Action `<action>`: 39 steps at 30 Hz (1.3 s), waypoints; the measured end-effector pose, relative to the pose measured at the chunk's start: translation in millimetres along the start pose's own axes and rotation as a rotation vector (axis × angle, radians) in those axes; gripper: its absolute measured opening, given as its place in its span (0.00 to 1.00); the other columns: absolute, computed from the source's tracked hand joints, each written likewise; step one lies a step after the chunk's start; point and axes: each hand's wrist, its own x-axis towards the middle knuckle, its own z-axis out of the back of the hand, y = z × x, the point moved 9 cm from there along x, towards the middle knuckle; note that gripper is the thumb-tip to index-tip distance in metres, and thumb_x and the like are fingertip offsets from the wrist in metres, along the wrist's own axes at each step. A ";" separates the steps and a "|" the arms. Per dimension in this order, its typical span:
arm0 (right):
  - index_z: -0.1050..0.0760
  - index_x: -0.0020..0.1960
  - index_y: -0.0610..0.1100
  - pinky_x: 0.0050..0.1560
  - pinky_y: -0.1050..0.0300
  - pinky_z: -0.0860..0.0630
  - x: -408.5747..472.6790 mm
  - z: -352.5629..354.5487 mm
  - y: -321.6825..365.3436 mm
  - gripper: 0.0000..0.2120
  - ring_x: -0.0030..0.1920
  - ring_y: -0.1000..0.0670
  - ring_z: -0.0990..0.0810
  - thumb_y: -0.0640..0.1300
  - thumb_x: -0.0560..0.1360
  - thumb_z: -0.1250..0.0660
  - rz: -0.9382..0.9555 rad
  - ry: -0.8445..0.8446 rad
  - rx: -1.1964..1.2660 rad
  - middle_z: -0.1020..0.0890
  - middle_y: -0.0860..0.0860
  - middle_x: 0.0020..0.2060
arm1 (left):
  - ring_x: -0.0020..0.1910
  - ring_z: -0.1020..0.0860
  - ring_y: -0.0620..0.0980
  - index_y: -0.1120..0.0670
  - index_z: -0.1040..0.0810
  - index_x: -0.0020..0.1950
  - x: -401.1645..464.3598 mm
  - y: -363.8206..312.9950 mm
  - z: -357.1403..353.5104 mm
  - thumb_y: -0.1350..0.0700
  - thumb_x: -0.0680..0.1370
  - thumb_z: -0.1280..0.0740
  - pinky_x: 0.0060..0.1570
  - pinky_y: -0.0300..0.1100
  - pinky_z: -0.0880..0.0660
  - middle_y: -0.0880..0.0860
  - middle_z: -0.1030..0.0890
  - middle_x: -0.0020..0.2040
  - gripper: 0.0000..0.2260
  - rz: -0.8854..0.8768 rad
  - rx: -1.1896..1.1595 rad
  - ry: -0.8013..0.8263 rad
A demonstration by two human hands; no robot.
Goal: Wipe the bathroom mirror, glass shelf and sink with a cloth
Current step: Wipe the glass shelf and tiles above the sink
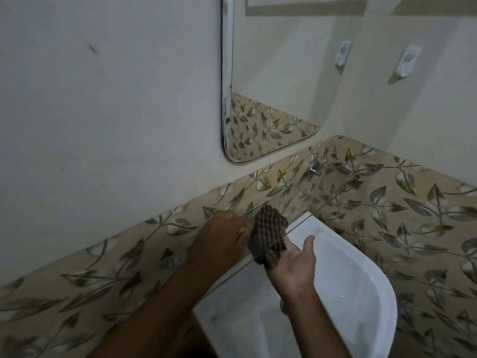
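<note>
A plain pale wall (111,112) fills most of the view, meeting a second wall at a corner on the right, and a band of beige tiles (402,215) printed with grey-green leaves runs along the lower part of both. High on the wall hangs the mirror (278,81), frameless with rounded lower corners, reflecting the leaf tiles and a white wall hook. The real white hook (408,62) is fixed on the side wall to its right. Below, in the corner, sits the white sink (366,285), its curved rim toward the camera and the basin looking bare. Above the sink's back edge a clear glass shelf (307,192) spans the corner, hard to make out except for its thin edge lines and a small metal bracket (315,168) on the tiles. The left hand (224,235) reaches forward to the shelf's front edge, fingers curled down at it; whether it grips the glass cannot be told. The right hand (293,264) is turned palm up with the thumb spread, its fingers grasping a dark checked cloth (269,233), which is bunched up against the shelf's edge just beside the left hand.
</note>
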 end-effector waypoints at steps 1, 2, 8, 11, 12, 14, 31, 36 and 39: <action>0.27 0.68 0.36 0.53 0.39 0.20 -3.7 -5.4 -12.8 0.42 0.57 0.36 0.18 0.72 0.76 0.48 -0.028 -0.016 -0.038 0.22 0.35 0.63 | 0.48 0.25 0.51 0.54 0.18 0.51 -3.9 2.6 2.9 0.51 0.79 0.42 0.51 0.47 0.25 0.52 0.20 0.47 0.14 0.011 -0.011 -0.002; 0.27 0.69 0.37 0.54 0.40 0.20 -8.2 -10.8 -27.7 0.43 0.59 0.35 0.19 0.73 0.75 0.49 -0.067 -0.013 -0.069 0.22 0.35 0.63 | 0.48 0.26 0.51 0.54 0.18 0.51 -7.9 4.5 7.4 0.54 0.79 0.39 0.52 0.47 0.26 0.52 0.20 0.46 0.11 0.009 -0.012 -0.029; 0.24 0.65 0.35 0.58 0.40 0.22 -51.9 -2.8 -65.9 0.45 0.62 0.34 0.22 0.74 0.73 0.46 -0.219 0.091 -0.061 0.23 0.35 0.65 | 0.45 0.25 0.52 0.56 0.17 0.46 -51.7 35.8 40.5 0.58 0.77 0.37 0.48 0.44 0.28 0.53 0.20 0.43 0.08 0.080 -0.009 -0.199; 0.22 0.63 0.36 0.48 0.39 0.18 -46.7 7.4 -49.0 0.43 0.58 0.34 0.19 0.73 0.74 0.48 -0.148 0.055 -0.018 0.21 0.35 0.62 | 0.42 0.26 0.54 0.57 0.18 0.40 -72.0 52.1 50.3 0.56 0.77 0.39 0.44 0.49 0.27 0.55 0.22 0.39 0.12 0.177 0.078 -0.227; 0.22 0.62 0.36 0.47 0.39 0.18 -45.1 5.2 -52.4 0.42 0.57 0.34 0.19 0.72 0.75 0.48 -0.147 0.047 -0.008 0.21 0.35 0.62 | 0.42 0.26 0.54 0.57 0.18 0.40 -79.0 55.1 54.5 0.56 0.78 0.39 0.43 0.48 0.27 0.54 0.22 0.39 0.13 0.214 0.084 -0.236; 0.22 0.62 0.36 0.45 0.40 0.17 -47.4 -0.8 -68.1 0.40 0.55 0.34 0.18 0.70 0.77 0.47 -0.171 0.010 -0.059 0.21 0.35 0.61 | 0.42 0.27 0.52 0.57 0.18 0.39 -88.0 53.6 60.3 0.56 0.77 0.39 0.43 0.46 0.27 0.53 0.23 0.38 0.12 0.251 0.074 -0.261; 0.27 0.70 0.39 0.75 0.42 0.39 -77.6 -15.6 -178.2 0.31 0.71 0.36 0.30 0.61 0.78 0.38 -0.483 0.121 -0.194 0.27 0.37 0.69 | 0.38 0.23 0.55 0.60 0.17 0.40 -165.3 66.6 75.9 0.58 0.79 0.35 0.44 0.49 0.22 0.56 0.20 0.38 0.11 0.564 0.020 -0.263; 0.27 0.71 0.40 0.79 0.44 0.52 -74.5 17.7 -150.4 0.30 0.73 0.37 0.33 0.61 0.80 0.43 -0.435 0.062 -0.227 0.26 0.37 0.69 | 0.42 0.23 0.50 0.58 0.16 0.45 -180.1 67.2 71.6 0.55 0.79 0.34 0.45 0.40 0.29 0.53 0.18 0.43 0.10 0.629 -0.044 -0.284; 0.24 0.67 0.37 0.69 0.40 0.30 -63.6 2.6 -137.0 0.28 0.66 0.35 0.25 0.59 0.82 0.44 -0.386 0.063 -0.122 0.24 0.36 0.66 | 0.44 0.22 0.49 0.57 0.16 0.46 -177.4 64.3 69.7 0.56 0.79 0.34 0.49 0.39 0.28 0.52 0.17 0.45 0.08 0.596 -0.061 -0.322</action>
